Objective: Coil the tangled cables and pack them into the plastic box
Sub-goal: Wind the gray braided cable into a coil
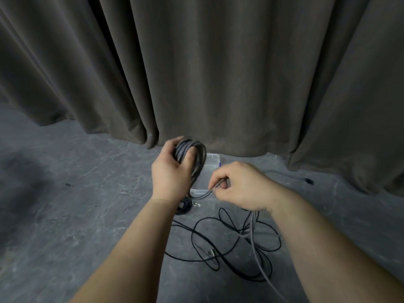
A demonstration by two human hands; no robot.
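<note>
Above the grey floor (65, 215), a coil of grey braided cable (197, 149) is gripped by the left hand (170, 171), its loose run pinched by the right hand (238, 186). Black cables (220, 241) lie tangled below, while the clear plastic box (211, 162) is largely hidden behind both hands.

Grey braided cable (197, 154), black cable (197, 241), clear box (213, 160), grey-brown curtain (218, 73), marbled grey floor (76, 204)

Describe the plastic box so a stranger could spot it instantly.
Find the dark curtain hanging to the grey floor. At its hem, behind both hands, sits the plastic box. It is the only clear, rigid thing there; everything around it is cable.
</note>
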